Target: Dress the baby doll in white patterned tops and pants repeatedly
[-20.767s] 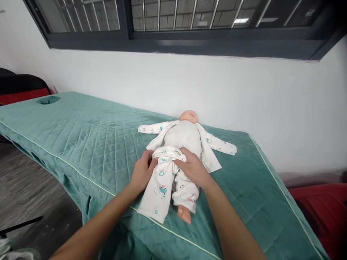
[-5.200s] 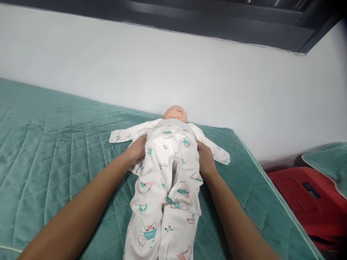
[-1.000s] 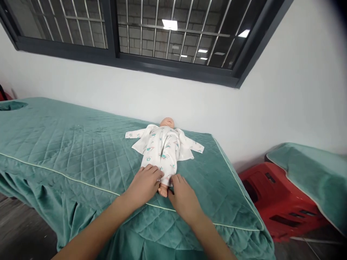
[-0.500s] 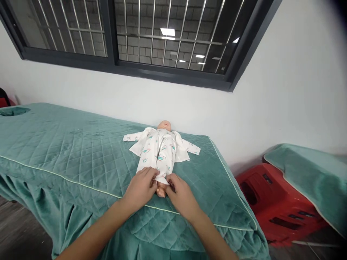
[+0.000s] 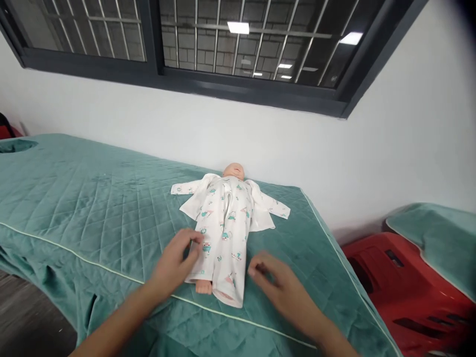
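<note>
A doll [image 5: 234, 170] lies on its back on the green quilted bed cover, its head toward the wall. It wears a white printed top [image 5: 263, 218] with sleeves spread out, and white printed trousers [image 5: 223, 238]. One foot [image 5: 203, 286] shows below the left trouser leg; the right trouser leg hides the other foot. My left hand [image 5: 176, 258] is beside the left trouser leg, thumb and fingers apart, fingertips close to the cloth. To the right of the trousers, my right hand [image 5: 277, 282] hovers with curled fingers, slightly blurred, and nothing shows in it.
The green bed [image 5: 92, 198] runs to the left, with a face hole [image 5: 17, 146] at its far end. Behind it are a white wall [image 5: 148, 124] and a barred window. Red plastic stools [image 5: 401, 277] stand at the right, partly under a green cover [image 5: 439, 243].
Both hands have let go of the trouser cuff and moved apart. The trouser legs now lie longer and more spread, and one covers a foot. The view has shifted slightly.
</note>
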A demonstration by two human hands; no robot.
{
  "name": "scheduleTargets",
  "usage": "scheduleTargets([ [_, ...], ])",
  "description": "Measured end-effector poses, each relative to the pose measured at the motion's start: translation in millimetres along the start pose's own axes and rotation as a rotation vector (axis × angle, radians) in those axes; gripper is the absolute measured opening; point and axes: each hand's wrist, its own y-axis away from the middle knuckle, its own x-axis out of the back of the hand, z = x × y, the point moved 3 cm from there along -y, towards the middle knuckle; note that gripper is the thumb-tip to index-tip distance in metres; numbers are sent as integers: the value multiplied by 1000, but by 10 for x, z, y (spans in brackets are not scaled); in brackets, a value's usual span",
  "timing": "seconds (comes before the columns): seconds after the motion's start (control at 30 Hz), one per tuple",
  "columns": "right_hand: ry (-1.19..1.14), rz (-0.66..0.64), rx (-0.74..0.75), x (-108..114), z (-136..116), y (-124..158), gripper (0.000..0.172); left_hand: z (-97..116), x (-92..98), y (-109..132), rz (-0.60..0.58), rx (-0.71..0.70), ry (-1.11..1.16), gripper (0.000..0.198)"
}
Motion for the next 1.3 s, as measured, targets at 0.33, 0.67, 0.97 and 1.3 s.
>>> scheduleTargets([
  [0.33,293,255,-1,-96,729,-1021,28,-561,-198,-566,-136,-50,-274,30],
  [0.67,-23,501,-36,117,806,-1088,15,-462,-39,-645,92,91,64,24],
  [0.97,-143,617,7,493,950,-2328,22,-590,-276,-2357,138,45,-34,14],
  [1.3,30,492,32,532,1303,-2375,23,-858,-302,-2444,41,41,-153,16],
])
